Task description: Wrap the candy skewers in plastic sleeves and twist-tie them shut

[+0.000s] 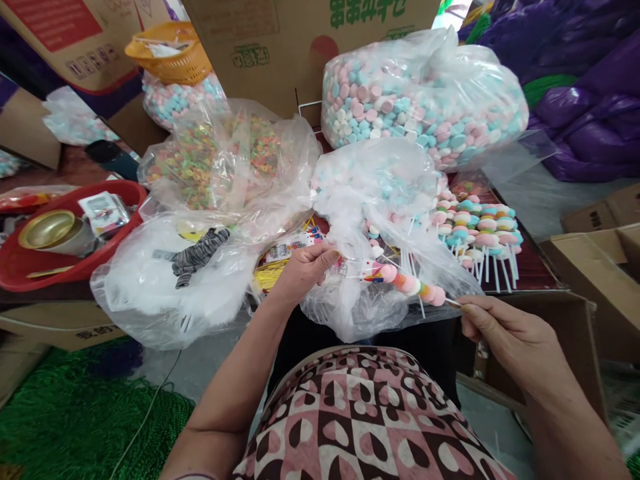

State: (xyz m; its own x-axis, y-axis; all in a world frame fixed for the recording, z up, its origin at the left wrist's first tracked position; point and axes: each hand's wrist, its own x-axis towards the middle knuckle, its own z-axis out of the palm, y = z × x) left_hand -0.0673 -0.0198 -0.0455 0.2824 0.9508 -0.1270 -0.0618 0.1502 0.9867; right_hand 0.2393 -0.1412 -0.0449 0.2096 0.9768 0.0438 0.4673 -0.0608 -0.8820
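Observation:
My right hand pinches the white stick of a marshmallow skewer, which is held tilted over the plastic at the table's front edge. Pink and white marshmallows alternate on it with orange and green pieces. Around the skewer's far end is a clear wrapper with red and blue print. My left hand is closed, thumb against fingers, at the wrapper's far side; its exact grip is partly hidden. Just behind the left hand lie printed wrappers and yellow ties. Finished-looking skewers are piled on the right.
Big clear bags of marshmallows and ring-shaped candies stand at the back. A red basin holding a metal bowl is on the left. Grey-striped ties lie on plastic. Cardboard boxes stand at the right.

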